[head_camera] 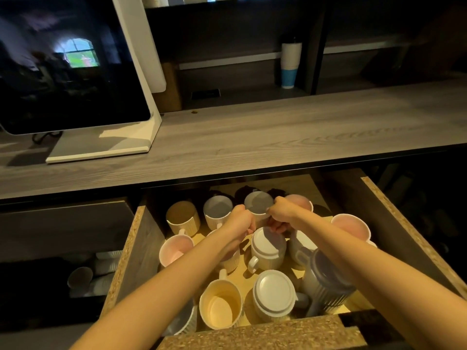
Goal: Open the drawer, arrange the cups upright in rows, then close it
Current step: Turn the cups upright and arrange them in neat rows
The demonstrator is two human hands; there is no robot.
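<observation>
Gripping one grey-lined white ribbed mug (259, 207) at centre frame, left hand (240, 221) and right hand (281, 213) curl around it inside the open drawer (394, 218), among upright and overturned mugs.

The fingers of the left hand (241, 221) and right hand (280, 213) curl under and out of sight, so their hold on the grey cup (258, 204) at twelve o'clock cannot be judged. Both forearms cover several cups in the open drawer (126, 253). The dark cups (242, 193) at the back sink into shadow under the countertop (278, 137). The monitor (68, 61) at ten o'clock is cut off by the frame. At eight o'clock, paper cups (101, 271) lie dim and blurred.
</observation>
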